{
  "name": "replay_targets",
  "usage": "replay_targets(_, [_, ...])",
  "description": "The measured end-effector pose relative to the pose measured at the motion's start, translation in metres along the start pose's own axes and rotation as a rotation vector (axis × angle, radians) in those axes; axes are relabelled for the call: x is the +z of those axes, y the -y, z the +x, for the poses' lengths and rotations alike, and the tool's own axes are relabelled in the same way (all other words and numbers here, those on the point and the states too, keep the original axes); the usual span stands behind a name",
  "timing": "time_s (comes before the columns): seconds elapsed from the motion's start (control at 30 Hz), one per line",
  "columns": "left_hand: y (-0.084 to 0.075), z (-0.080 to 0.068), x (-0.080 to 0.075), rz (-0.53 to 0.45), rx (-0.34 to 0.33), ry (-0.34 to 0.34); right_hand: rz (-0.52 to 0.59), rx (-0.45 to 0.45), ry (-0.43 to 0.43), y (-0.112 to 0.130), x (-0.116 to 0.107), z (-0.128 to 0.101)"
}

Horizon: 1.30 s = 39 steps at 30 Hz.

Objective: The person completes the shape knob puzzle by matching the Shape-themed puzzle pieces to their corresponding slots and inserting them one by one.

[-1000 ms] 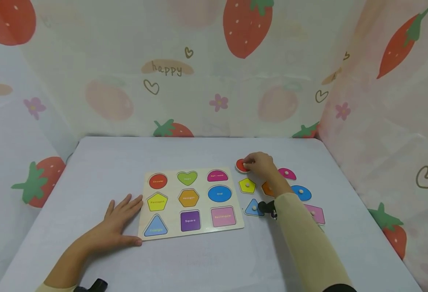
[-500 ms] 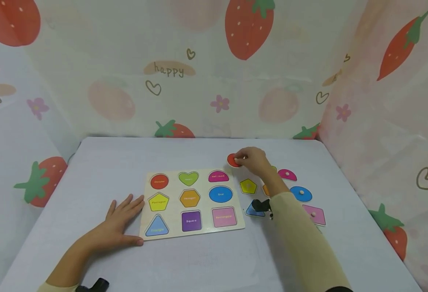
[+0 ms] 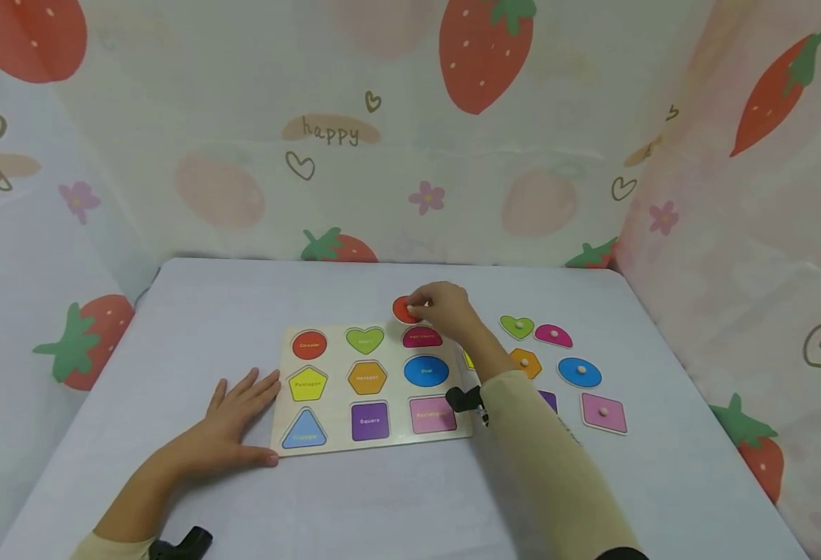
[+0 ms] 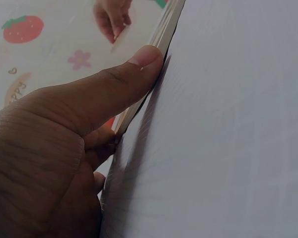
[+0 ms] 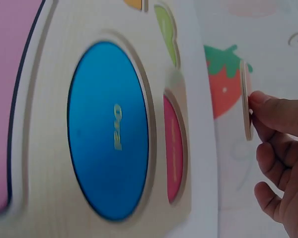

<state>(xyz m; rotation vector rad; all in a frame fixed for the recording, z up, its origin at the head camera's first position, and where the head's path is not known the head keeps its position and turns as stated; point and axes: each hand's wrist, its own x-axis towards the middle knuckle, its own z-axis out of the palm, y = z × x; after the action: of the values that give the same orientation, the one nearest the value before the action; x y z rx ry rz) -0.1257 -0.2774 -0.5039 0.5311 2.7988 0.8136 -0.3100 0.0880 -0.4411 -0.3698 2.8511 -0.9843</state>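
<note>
A flat wooden shape-puzzle board (image 3: 338, 424) lies on the table, with coloured, labelled recesses in rows. My left hand (image 3: 231, 424) rests at its left edge, fingers spread, thumb near the lower left corner; in the left wrist view the thumb touches the board's side. Above the board's far right edge my right hand (image 3: 448, 311) pinches a red circle puzzle piece (image 3: 401, 311) between thumb and fingers. The piece appears edge-on and clear of the board in the right wrist view. The blue oval recess (image 5: 109, 131) and the pink half-round recess (image 5: 174, 148) lie beside that hand.
Loose knobbed pieces lie right of the board: green heart (image 3: 517, 327), magenta half circle (image 3: 553, 335), orange hexagon (image 3: 526, 363), blue oval (image 3: 580, 372) and pink rectangle (image 3: 604, 413). My right arm partly covers a purple piece (image 3: 549, 400) and a yellow one (image 3: 469, 361). Strawberry-patterned walls enclose the table.
My right hand has lifted the red circle piece from the back of the loose pieces and carried it left, over the board's far edge. My left hand stays at the board.
</note>
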Motion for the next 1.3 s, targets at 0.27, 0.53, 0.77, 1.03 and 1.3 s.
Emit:
replay_targets(0.27, [0.001, 0.000, 0.000, 0.003, -0.002, 0.007, -0.058, -0.072, 0.059, 0.031, 0.027, 0.004])
replay_targets(0.53, [0.003, -0.001, 0.000, 0.006, -0.010, 0.008, -0.016, -0.130, 0.087, 0.061, 0.058, 0.003])
replay_targets(0.77, [0.003, 0.000, 0.000, -0.009, -0.006, 0.012, -0.019, -0.107, 0.099, 0.082, 0.083, 0.004])
replay_targets(1.03, [0.002, 0.000, 0.000, -0.009, -0.001, 0.010, -0.052, -0.123, 0.130, 0.096, 0.110, 0.007])
replay_targets(1.3, [0.004, 0.000, 0.001, -0.003, -0.007, 0.009, -0.154, -0.146, 0.130, 0.105, 0.125, 0.011])
